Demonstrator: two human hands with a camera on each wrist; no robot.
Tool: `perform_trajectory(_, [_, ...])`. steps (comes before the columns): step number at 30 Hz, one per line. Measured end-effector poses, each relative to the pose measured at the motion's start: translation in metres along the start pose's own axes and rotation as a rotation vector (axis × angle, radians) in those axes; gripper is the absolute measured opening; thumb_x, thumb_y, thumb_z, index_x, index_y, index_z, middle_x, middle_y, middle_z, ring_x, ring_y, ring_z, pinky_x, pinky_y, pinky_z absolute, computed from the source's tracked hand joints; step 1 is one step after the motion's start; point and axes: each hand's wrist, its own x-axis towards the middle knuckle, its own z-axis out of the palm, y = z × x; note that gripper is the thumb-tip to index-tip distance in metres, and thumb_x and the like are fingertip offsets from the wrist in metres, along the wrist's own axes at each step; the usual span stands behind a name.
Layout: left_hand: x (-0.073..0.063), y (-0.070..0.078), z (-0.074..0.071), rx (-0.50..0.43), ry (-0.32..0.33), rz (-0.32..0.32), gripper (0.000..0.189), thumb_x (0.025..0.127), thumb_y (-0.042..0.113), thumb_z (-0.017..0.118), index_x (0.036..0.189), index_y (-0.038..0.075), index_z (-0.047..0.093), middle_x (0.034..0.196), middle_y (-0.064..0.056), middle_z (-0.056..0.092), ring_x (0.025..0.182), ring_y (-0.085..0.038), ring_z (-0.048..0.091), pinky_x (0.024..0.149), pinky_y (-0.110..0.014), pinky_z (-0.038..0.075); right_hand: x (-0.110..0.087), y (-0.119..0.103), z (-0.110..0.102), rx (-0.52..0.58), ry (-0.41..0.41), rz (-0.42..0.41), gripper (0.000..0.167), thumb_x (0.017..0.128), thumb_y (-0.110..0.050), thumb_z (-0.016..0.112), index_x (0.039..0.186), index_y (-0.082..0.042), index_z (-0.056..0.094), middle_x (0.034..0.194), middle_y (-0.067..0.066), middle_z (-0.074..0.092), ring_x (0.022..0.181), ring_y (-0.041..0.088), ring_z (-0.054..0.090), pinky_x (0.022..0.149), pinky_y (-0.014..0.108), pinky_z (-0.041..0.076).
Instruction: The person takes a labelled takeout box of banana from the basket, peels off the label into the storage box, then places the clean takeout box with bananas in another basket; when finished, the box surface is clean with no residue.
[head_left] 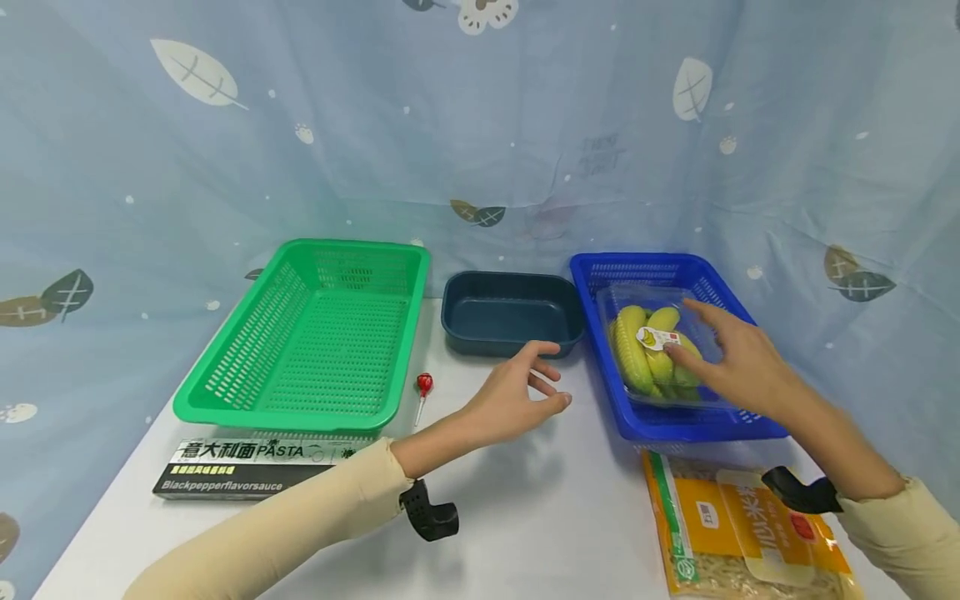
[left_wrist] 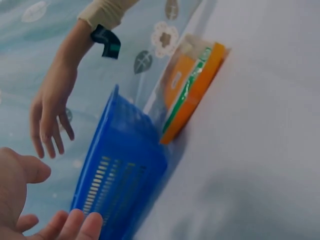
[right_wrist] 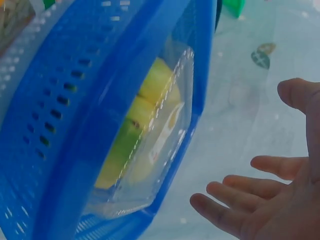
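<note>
A clear plastic box of bananas [head_left: 636, 354] lies in the blue basket [head_left: 626, 427]. My right hand [head_left: 738, 358] hovers over the box's right side, fingers spread; in the right wrist view a gap shows between that hand [right_wrist: 280, 200] and the box [right_wrist: 150, 140]. To the left of the blue basket, my left hand [head_left: 510, 400] is held above the table, thumb and fingers apart with nothing between them. The left wrist view shows the left hand's fingers [left_wrist: 70, 225] close to the basket's wall [left_wrist: 120, 185].
Behind my left hand stands a dark blue bin [head_left: 517, 343]. A green basket [head_left: 330, 358] occupies the left, with a red lollipop [head_left: 424, 385] beside it and a pasta box [head_left: 225, 483] in front. An orange food packet [head_left: 720, 525] lies at front right. A patterned curtain [head_left: 480, 125] hangs behind.
</note>
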Motion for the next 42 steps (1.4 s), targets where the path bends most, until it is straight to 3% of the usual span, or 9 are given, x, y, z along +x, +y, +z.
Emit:
perform_trajectory(9, [0.016, 0.002, 0.019, -0.079, 0.02, -0.033, 0.069, 0.092, 0.027, 0.074, 0.15, 0.015, 0.039, 0.115, 0.004, 0.063, 0.096, -0.007, 0.065, 0.071, -0.024, 0.056, 0.017, 0.017, -0.005, -0.021, -0.041, 0.072, 0.078, 0.097, -0.044, 0.063, 0.15, 0.006, 0.035, 0.145, 0.034, 0.042, 0.122, 0.054, 0.048, 0.093, 0.072, 0.041])
perform_trajectory(19, [0.029, 0.007, 0.035, -0.241, 0.022, -0.132, 0.072, 0.09, 0.02, 0.077, 0.15, 0.016, 0.037, 0.114, -0.003, 0.061, 0.093, -0.01, 0.065, 0.063, -0.03, 0.059, 0.034, 0.033, -0.008, -0.02, -0.079, 0.135, 0.078, 0.099, -0.046, 0.058, 0.15, 0.008, 0.033, 0.144, 0.038, 0.04, 0.123, 0.056, 0.046, 0.093, 0.071, 0.041])
perform_trajectory(24, [0.034, 0.009, 0.042, -0.269, 0.031, -0.17, 0.074, 0.089, 0.022, 0.078, 0.15, 0.017, 0.037, 0.116, -0.006, 0.06, 0.091, -0.009, 0.065, 0.063, -0.033, 0.06, 0.045, 0.044, -0.008, -0.027, -0.106, 0.16, 0.078, 0.101, -0.046, 0.054, 0.15, 0.011, 0.03, 0.142, 0.04, 0.04, 0.122, 0.057, 0.045, 0.091, 0.07, 0.043])
perform_trajectory(34, [0.042, 0.007, 0.055, -0.248, 0.049, -0.17, 0.076, 0.088, 0.02, 0.079, 0.15, 0.013, 0.037, 0.115, -0.005, 0.062, 0.081, -0.008, 0.066, 0.061, -0.031, 0.058, 0.059, 0.061, -0.004, -0.032, -0.159, 0.216, 0.082, 0.102, -0.05, 0.05, 0.149, 0.013, 0.029, 0.138, 0.043, 0.042, 0.123, 0.057, 0.044, 0.093, 0.068, 0.043])
perform_trajectory(42, [0.05, 0.012, 0.067, -0.391, 0.102, -0.27, 0.082, 0.086, 0.016, 0.08, 0.153, 0.01, 0.032, 0.113, -0.006, 0.06, 0.073, -0.026, 0.07, 0.067, -0.039, 0.061, 0.067, 0.068, -0.001, -0.041, -0.175, 0.231, 0.08, 0.102, -0.047, 0.05, 0.146, 0.017, 0.03, 0.134, 0.045, 0.044, 0.12, 0.058, 0.046, 0.092, 0.068, 0.043])
